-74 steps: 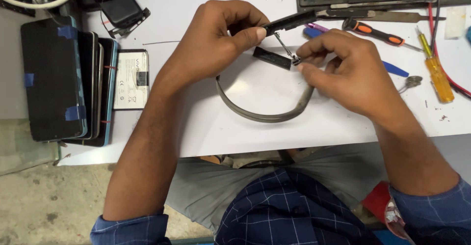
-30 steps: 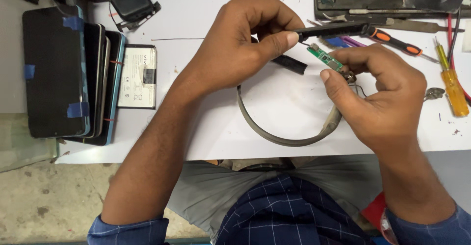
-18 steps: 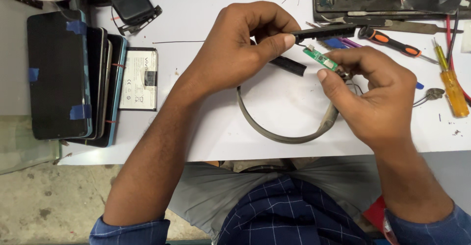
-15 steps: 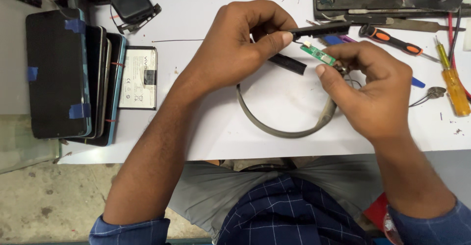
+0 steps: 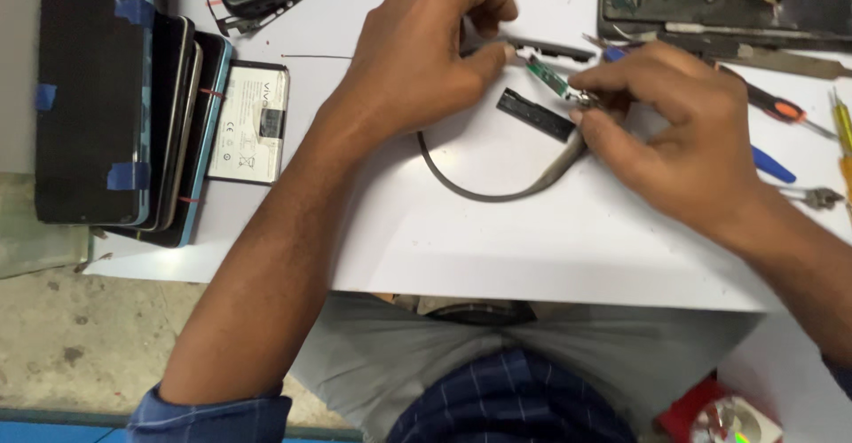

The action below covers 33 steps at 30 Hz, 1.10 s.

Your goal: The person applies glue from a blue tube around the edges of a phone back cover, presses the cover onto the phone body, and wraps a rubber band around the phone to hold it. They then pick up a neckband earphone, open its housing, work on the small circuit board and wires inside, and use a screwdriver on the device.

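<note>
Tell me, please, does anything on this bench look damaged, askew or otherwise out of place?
Yes: the grey neckband is opened up. A small green circuit board sticks out bare between the left hand and right hand, and a loose black cover piece lies on the white table beneath. Nothing looks spilled.

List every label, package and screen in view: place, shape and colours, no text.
Phone stack: table's left edge, dark rectangular screens, all off, blue tape tabs on the top one.
Battery label: right of the stack, flat white rectangle with small dark print and a dark patch.
No packages or signs.
</note>
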### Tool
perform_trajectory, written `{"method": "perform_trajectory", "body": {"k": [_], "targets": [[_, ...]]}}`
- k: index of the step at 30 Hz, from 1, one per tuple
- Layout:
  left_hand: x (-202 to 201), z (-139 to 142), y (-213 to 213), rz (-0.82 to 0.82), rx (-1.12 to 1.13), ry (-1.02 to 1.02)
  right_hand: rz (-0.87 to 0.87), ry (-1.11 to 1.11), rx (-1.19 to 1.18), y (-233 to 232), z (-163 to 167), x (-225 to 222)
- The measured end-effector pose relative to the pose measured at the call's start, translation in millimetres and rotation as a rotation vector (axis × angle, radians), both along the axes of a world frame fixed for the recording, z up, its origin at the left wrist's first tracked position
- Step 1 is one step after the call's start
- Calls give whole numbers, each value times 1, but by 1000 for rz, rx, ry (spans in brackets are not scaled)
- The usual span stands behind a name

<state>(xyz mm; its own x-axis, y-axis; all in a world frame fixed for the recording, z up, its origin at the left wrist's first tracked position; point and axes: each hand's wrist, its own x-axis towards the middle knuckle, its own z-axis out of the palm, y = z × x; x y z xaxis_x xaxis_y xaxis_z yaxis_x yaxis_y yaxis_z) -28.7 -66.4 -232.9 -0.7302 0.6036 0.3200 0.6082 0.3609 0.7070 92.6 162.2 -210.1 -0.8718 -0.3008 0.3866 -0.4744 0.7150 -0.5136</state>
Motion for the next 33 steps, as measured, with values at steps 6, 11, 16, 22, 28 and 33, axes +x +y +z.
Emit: {"method": "perform_trajectory", "body": {"k": [6, 11, 16, 22, 28, 33], "targets": [[-3, -6, 12, -292, 160, 103, -82, 3, -47, -1, -16, -2], [-8, -19, 33, -324, 92, 98, -67, -33, -138, 10, -32, -10], [-6, -30, 26, -290, 68, 156, -154, -79, -137, 14, -40, -16], [-12, -31, 22, -273, 3, 129, -256, -167, -96, 8, -37, -25], [-8, -38, 25, -293, 16, 150, -86, -121, -25, 11, -44, -27], [-8, -41, 25, -297, 34, 156, -110, -174, -202, 22, -59, -22]]}}
